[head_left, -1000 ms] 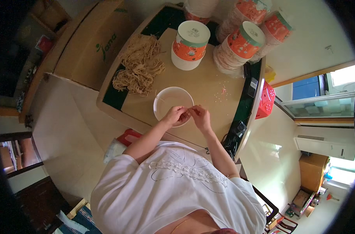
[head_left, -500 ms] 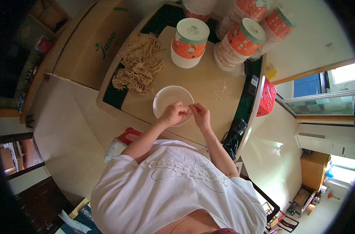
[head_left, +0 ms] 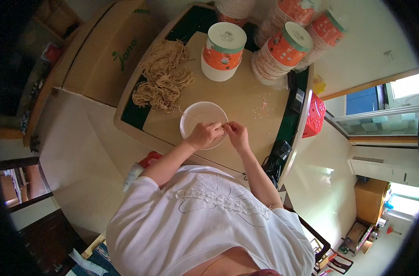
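While tan twine (head_left: 163, 76) lies heaped in loose, tangled loops at the left of the desk (head_left: 126, 128), a thin pale strand (head_left: 188, 116) crosses the left rim of a round, smooth white bowl (head_left: 204, 112) standing upright near the front edge. Over the bowl's right side, a person's left hand (head_left: 206, 135) curls its fingers inward, and the right hand (head_left: 237, 134) presses thumb and fingertips together, the two meeting or nearly so. Whatever they pinch is too small to make out. The left hand hides part of the bowl's inside and the strand's far end; whether that strand joins the heap cannot be told. At upper right, the rearmost wrapped containers (head_left: 299, 11) are cut off.
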A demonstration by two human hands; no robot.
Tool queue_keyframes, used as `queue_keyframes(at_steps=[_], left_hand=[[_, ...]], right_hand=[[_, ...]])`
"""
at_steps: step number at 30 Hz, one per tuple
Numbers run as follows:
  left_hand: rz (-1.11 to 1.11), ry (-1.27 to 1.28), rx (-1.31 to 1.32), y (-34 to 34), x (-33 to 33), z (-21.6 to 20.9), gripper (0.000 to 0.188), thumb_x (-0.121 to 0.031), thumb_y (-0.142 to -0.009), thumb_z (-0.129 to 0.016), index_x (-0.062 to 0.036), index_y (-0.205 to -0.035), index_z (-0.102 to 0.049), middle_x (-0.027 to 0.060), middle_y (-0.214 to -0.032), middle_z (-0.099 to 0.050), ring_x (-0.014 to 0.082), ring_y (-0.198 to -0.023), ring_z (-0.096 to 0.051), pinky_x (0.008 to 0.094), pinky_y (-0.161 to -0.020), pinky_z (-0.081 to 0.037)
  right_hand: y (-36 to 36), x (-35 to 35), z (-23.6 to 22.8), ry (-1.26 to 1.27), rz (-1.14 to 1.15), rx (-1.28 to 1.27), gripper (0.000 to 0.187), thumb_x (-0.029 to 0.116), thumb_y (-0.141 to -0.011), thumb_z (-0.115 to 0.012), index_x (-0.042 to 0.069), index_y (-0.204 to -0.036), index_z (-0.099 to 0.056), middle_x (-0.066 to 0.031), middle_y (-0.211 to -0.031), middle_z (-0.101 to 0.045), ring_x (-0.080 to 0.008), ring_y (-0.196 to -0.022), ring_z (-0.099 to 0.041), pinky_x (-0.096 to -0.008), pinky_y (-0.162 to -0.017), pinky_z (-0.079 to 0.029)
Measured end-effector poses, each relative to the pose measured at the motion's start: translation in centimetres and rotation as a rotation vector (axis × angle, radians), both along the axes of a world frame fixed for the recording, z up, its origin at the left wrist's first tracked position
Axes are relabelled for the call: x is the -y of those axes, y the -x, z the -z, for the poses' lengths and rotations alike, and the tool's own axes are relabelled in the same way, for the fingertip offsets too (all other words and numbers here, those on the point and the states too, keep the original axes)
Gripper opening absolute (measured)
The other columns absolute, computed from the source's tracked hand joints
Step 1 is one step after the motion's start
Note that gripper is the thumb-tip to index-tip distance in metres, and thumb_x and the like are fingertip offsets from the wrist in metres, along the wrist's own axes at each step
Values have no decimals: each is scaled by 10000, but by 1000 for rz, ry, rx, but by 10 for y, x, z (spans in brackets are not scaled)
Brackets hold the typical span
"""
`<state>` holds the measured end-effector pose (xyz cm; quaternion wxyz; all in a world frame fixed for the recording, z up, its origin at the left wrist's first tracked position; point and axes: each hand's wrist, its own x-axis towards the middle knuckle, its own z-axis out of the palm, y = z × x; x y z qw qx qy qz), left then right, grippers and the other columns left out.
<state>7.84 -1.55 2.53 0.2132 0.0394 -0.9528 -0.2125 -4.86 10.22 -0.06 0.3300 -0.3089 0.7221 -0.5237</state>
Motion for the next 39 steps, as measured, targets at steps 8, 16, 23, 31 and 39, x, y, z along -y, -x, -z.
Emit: queue_keyframes(at_steps=[8, 16, 23, 31, 39], left_hand=[[-26, -2, 10, 5, 5, 8, 97, -188, -767, -630, -100, -750, -595, 65, -736, -519, 240, -629, -585, 370, -512, -466], [-274, -1476, 159, 11, 2, 31, 125, -148, -862, -578, -39, -906, -621, -59, -568, -401, 70, -497, -401, 227, -435, -332], [-418, -2301, 179, 9, 2, 43, 101, -135, -872, -561, -65, -915, -620, -64, -562, -353, 36, -448, -295, 189, -382, -207], [-421, -2295, 189, 6, 3, 45, 100, -130, -837, -635, -59, -907, -646, -71, -594, -407, 26, -446, -301, 177, -382, -202], [-416, -1865, 256, 4, 5, 28, 119, -141, -836, -638, -73, -929, -671, -63, -654, -555, 19, -473, -368, 178, -418, -277]], right_hand=[[6, 4, 2, 46, -2, 67, 122, 78, -862, -578, -18, -867, -652, -33, -720, -634, -83, -670, -556, -236, -619, -462], [-6, 3, 10, 30, 91, -15, 84, 48, -828, -610, 8, -882, -659, -34, -698, -617, -74, -647, -534, -230, -600, -445], [-19, 2, -11, 106, 114, -301, 133, 33, -777, -640, 64, -900, -684, -72, -648, -517, -159, -578, -509, -272, -531, -414], [-19, 0, -14, 100, 53, -643, 146, 43, -776, -657, 63, -917, -693, -76, -670, -555, -174, -574, -520, -279, -530, -422], [-15, 2, 6, 112, 92, -15, 84, 59, -804, -666, 30, -881, -681, -90, -731, -616, -126, -631, -566, -261, -557, -448]])
